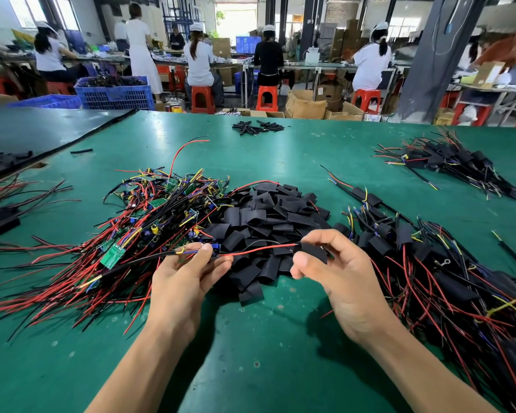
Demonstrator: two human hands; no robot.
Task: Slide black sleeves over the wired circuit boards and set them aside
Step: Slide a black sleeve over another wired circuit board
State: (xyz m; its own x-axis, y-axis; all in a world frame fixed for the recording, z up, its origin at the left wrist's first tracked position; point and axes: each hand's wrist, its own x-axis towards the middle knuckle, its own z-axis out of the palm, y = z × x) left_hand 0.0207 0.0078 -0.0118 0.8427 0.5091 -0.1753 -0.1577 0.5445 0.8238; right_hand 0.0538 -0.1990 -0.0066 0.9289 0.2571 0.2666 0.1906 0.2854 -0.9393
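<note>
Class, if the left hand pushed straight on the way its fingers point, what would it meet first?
Probably the heap of black sleeves just beyond the left hand; depth is uncertain.

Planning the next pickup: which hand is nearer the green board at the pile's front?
Left. The left hand is right of the green board; the right hand is farther right, pinching a black sleeve.

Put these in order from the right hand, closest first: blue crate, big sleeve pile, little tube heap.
1. big sleeve pile, mid-table, just beyond the right hand.
2. little tube heap, near the far edge of the table.
3. blue crate, past the table, far left.
</note>
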